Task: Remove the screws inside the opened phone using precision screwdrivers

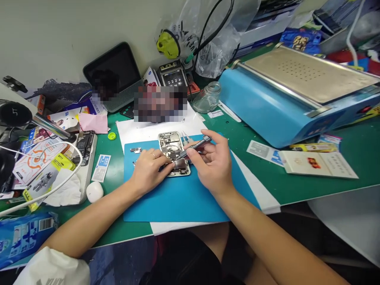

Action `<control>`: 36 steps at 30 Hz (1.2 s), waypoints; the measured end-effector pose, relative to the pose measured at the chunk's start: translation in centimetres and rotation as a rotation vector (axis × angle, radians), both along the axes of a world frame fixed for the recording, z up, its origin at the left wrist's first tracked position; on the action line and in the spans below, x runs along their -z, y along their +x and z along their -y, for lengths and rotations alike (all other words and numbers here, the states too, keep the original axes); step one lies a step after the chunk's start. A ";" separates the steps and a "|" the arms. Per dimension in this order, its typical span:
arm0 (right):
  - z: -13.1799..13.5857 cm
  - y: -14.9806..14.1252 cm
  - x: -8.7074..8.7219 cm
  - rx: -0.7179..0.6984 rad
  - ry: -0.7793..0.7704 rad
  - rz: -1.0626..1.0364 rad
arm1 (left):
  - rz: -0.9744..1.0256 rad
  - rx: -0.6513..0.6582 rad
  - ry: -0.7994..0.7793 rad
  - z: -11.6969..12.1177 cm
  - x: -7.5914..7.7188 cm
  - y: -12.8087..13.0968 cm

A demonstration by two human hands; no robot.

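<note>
An opened smartphone [172, 143] with bare inner parts lies on the blue mat [178, 202]. My left hand [148, 168] is closed at the phone's lower left edge, with finger and thumb tips on it. My right hand [215, 162] grips a grey screwdriver [202, 141] from the right, slanting down to the left over the phone. The driver's tip is near my left fingertips and partly hidden by them. Tweezers [185, 138] with two thin points show beside my right fingers; I cannot tell whether they are held. A small metal part [135, 150] lies left of the phone.
A blue machine with a perforated metal plate [285, 71] fills the right back. A glass jar [208, 97], a tilted screen device [114, 75] and a pixelated patch are behind the mat. Boxes, a white cable [80, 154] and a round white case [95, 192] crowd the left.
</note>
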State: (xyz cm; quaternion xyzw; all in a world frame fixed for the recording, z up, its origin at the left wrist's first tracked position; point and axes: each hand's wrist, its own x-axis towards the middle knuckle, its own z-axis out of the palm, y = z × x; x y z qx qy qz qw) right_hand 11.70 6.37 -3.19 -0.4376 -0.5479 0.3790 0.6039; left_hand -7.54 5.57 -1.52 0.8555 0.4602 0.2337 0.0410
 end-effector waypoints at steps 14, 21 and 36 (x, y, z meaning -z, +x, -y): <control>0.0 0.2 -0.1 0.029 0.025 0.067 | 0.048 -0.020 -0.088 -0.2 -0.1 0.3; -0.2 0.2 -0.1 0.026 0.018 0.089 | 0.070 -0.013 -0.142 -0.3 -0.3 0.3; -0.3 0.1 -0.2 0.020 0.017 0.042 | 0.052 0.000 -0.092 -0.4 -0.2 0.3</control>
